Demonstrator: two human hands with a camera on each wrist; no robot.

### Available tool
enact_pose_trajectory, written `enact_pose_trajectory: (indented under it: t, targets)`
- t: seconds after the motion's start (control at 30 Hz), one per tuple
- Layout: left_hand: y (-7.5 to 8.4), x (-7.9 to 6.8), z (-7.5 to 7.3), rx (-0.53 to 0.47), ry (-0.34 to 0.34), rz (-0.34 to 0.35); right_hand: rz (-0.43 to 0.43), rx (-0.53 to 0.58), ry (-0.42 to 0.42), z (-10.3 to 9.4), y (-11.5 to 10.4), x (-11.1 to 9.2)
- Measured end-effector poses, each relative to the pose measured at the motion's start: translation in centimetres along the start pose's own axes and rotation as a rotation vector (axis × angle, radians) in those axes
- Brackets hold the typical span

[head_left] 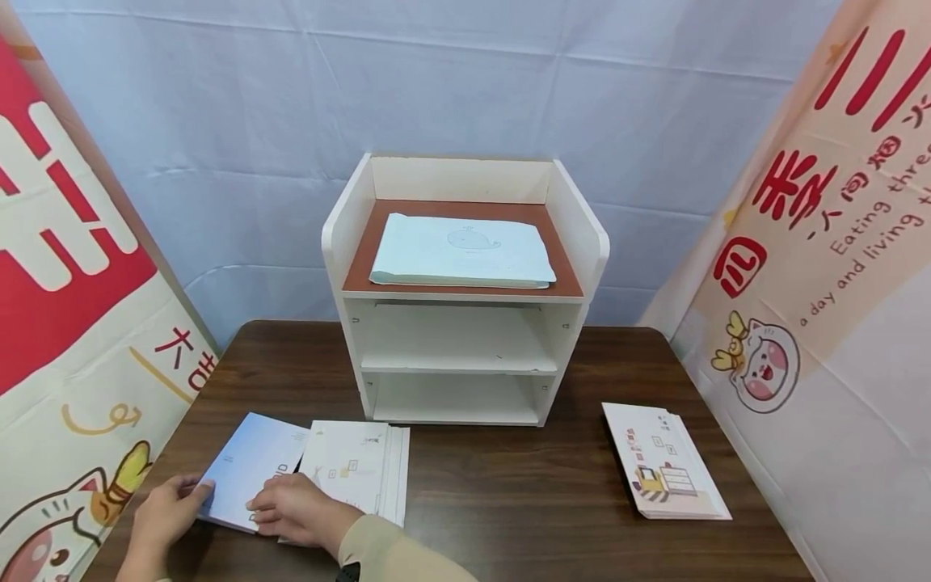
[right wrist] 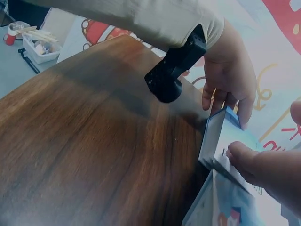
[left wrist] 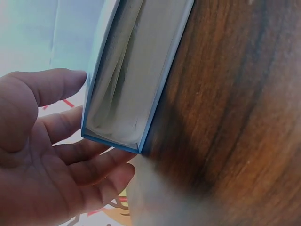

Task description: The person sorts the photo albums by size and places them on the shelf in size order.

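A thick book with a pale blue-white cover lies at the front left, beside a stack of white illustrated books. At the book's left end is my left hand, its thumb on the cover edge and its fingers round the spine corner. My right hand lies over the book's right part, near where it meets the stack. In the right wrist view, the right thumb rests on the cover; part of that hand is out of frame.
A white shelf unit stands at the back middle, with a pale book showing a whale drawing on top. Another stack of illustrated books lies at the right. Printed cloths hang on both sides of the brown table.
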State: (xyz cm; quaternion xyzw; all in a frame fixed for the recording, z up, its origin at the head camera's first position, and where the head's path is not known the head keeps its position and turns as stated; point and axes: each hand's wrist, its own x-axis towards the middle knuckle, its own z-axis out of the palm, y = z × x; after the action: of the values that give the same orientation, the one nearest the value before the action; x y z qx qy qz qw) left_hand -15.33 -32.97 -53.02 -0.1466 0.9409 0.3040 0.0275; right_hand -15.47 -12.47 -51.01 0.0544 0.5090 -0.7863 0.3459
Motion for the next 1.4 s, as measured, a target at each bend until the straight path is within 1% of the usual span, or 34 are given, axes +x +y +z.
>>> enact_pose_trajectory:
  t: [0.13,0.23,0.33,0.43,0.53,0.67,0.73,0.83,0.93,1.0,1.1,1.2,1.27,1.33,1.4]
  targets:
    - [-0.1,-0.1,0.4,-0.005,0.020,-0.013,-0.013,-0.044,0.015,-0.8,0.0,0.0]
    - [0.0,-0.2,0.6,-0.005,0.072,-0.011,-0.019,-0.065,0.033,-1.1,0.0,0.0]
    - [0.4,-0.5,0.7,-0.003,0.153,0.007,-0.029,-0.094,0.081,-1.2,0.0,0.1]
    - [0.9,-0.7,0.7,-0.012,0.216,0.007,-0.054,-0.117,0.146,-1.2,0.2,0.2]
    - [1.3,-1.0,0.6,-0.026,0.249,0.000,-0.080,-0.122,0.186,-1.2,0.3,0.4]
    - [1.6,-1.2,0.4,-0.029,0.298,0.029,-0.098,-0.136,0.230,-1.2,0.1,0.4]
    - [1.8,-1.3,0.3,-0.026,0.308,0.048,-0.102,-0.170,0.265,-1.2,-0.2,0.3]
    - [2.1,-1.3,0.2,-0.024,0.285,0.058,-0.121,-0.265,0.320,-1.1,-0.6,0.2]
    - [2.3,-1.3,-0.1,-0.003,0.242,0.062,-0.139,-0.411,0.349,-0.9,-1.0,0.0]
    - [2.4,-1.3,-0.3,0.017,0.204,0.062,-0.151,-0.521,0.344,-0.8,-1.3,-0.2]
    - [2.5,-1.3,-0.6,0.057,0.141,0.093,-0.148,-0.673,0.324,-0.9,-1.8,-0.5]
    - [2.6,-1.2,-0.8,0.076,0.087,0.132,-0.152,-0.814,0.316,-1.1,-2.1,-0.7]
    - [2.8,-1.3,-0.8,0.081,0.073,0.145,-0.159,-0.915,0.315,-1.3,-2.3,-0.8]
    - [3.0,-1.5,-0.7,0.079,0.065,0.141,-0.178,-1.026,0.322,-1.5,-2.5,-1.0]
    - [3.2,-1.7,-0.5,0.080,0.062,0.136,-0.193,-1.108,0.332,-1.8,-2.7,-1.2]
